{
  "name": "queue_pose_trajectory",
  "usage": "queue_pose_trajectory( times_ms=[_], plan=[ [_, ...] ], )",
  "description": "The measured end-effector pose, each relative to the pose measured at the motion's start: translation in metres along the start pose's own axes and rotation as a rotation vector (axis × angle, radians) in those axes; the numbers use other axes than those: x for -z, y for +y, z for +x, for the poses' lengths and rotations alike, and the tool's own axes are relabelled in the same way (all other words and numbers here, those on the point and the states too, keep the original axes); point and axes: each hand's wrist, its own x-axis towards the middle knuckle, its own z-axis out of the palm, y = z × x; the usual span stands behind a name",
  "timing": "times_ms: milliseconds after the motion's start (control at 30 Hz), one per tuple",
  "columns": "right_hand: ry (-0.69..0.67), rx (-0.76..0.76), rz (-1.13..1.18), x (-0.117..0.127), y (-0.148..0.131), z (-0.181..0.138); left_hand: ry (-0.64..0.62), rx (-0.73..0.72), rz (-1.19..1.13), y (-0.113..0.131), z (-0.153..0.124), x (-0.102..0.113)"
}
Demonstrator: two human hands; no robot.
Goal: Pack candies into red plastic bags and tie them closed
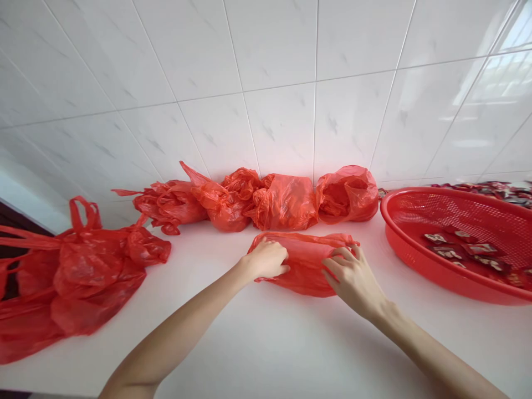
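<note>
A red plastic bag (pixel 305 271) lies on the white tabletop in front of me, its mouth spread between my hands. My left hand (pixel 268 259) grips the bag's left edge with curled fingers. At the opposite side, my right hand (pixel 351 274) has its fingers closed on the right edge near the upper corner. The fingertips of both hands are partly hidden by the film. Inside the bag I make out only red plastic.
Behind stands a row of filled red bags (pixel 288 202) against the tiled wall (pixel 278 122). More red bags (pixel 93 266) lie at the left. On the right, a red plastic basket (pixel 415 271) holds several small dark packets (pixel 451 253); more packets (pixel 499 190) lie behind it.
</note>
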Motion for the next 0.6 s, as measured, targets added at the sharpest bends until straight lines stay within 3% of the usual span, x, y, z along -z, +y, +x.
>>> queue_pose_trajectory(
  times_ms=[167, 300, 367, 467, 600],
  plan=[
    [0.335, 0.076, 0.079, 0.023, -0.003, 0.009, 0.009, -0.028, -0.031, 0.005, 0.000, -0.002],
    [0.331, 0.008, 0.103, 0.040, 0.009, 0.013, 0.011, -0.043, -0.065, 0.007, 0.000, -0.003],
    [0.220, 0.058, 0.153, 0.039, 0.012, 0.012, -0.001, -0.056, -0.080, 0.009, 0.001, -0.003],
    [-0.065, 0.177, 0.187, 0.025, 0.009, 0.009, -0.028, -0.089, -0.103, 0.014, 0.001, -0.004],
    [-0.396, 0.100, 0.096, 0.006, 0.011, 0.004, -0.075, -0.110, -0.140, 0.019, -0.002, -0.003]
  ],
)
